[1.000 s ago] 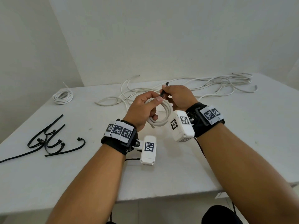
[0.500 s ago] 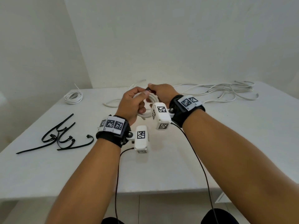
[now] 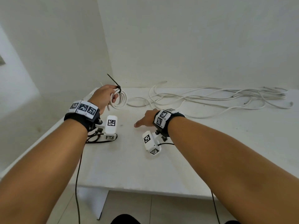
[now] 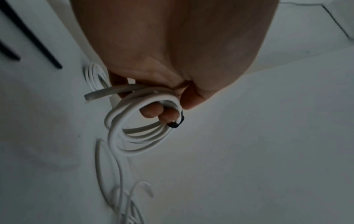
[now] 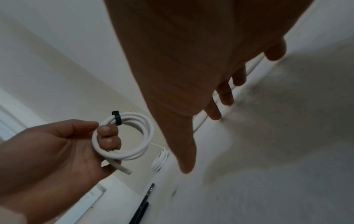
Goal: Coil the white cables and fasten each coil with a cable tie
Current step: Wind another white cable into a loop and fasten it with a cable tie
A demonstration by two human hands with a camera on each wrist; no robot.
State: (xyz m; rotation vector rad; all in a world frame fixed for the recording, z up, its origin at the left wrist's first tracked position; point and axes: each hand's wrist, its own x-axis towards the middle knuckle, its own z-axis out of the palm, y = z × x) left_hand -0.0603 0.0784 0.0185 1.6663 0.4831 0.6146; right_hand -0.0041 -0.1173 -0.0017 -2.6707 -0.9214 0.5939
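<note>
Left hand: fingers curled through white cable coil, held above table far-left corner; black cable tie cinched round coil. Right hand: fingers spread, holding nothing. Loose white cables at far edge.

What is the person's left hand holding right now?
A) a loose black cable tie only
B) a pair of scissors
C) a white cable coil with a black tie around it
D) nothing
C: the left hand grips a white cable coil with a black tie cinched around it.
</note>
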